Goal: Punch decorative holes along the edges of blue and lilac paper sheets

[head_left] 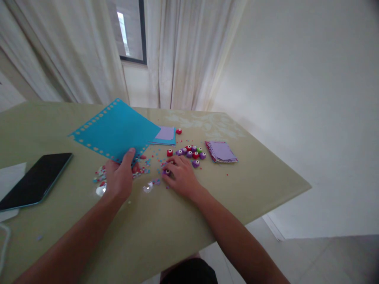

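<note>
Blue sheet [121, 130]: Raised and tilted above the counter [251, 169], left of its middle and well in from the near edge; one corner pointed toward the far edge.
Left hand [121, 177]: Clamped on the sheet's near corner, thumb uppermost.
Right hand [181, 176]: Apart from the left, fingers curved over a purple block [166, 172] and apparently touching it; whether they gripped it could not be told.
Handling: Good practice, as judged here, called for a light pinch close to the corner, so that the sheet neither buckled nor tore along its holes, and for taking a block by its sides. A level sheet would have made hole spacing easier to judge.
Sheet surface: Thin, matt, apparently paper or card; small cut-outs lined its margins, their exact outline too small to tell.
Block cluster [189, 154]: Squat, glossy, seemingly plastic, in red, purple and green, with white tops centred in black; gathered beyond the right hand.
Confetti [99, 173]: Tiny flat multicoloured bits, scattered around and beneath the left hand.
Clear piece [148, 187]: Shiny, transparent, between the hands on the near side.
Paper stacks: One, blue and lilac [166, 135], lay toward the far edge; another, lilac-topped with ragged margins [222, 151], toward the right edge.
Phone [38, 179]: Dark, smooth slab, over white paper [14, 173] at the counter's left.
</note>
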A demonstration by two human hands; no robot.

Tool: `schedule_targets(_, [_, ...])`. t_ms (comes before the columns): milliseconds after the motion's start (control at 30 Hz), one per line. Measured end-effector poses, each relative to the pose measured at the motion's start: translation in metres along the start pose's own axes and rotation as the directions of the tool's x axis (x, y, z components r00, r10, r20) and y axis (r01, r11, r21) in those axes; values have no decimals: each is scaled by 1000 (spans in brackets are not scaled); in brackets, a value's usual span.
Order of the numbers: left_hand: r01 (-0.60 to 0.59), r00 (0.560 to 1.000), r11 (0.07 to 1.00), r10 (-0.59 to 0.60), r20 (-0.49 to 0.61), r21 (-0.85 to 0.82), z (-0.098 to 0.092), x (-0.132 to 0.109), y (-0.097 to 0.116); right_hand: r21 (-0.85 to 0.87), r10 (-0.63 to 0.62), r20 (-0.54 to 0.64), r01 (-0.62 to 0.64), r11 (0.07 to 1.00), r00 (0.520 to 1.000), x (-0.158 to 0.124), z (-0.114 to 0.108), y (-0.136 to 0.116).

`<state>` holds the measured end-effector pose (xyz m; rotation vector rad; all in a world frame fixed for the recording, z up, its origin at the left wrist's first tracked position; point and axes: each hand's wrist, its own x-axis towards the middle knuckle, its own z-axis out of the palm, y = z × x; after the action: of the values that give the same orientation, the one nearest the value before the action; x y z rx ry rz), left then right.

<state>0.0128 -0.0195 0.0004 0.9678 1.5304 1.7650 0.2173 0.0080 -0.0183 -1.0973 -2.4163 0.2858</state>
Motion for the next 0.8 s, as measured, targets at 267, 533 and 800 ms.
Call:
schedule_targets(267, [-26,952,980,-36,-305,-195,-17,24,25,1,181,-114,-182,983,977,6,3,13])
schedule_targets(533, [-18,981,995,-1,193,96,6,-12,7,732,283,-148,-88,676,948,10,3,3])
schedule_targets(800, [-296,790,929,108,604,221,14,-33,0,975,798,-222,118,188,561,24,-20,45])
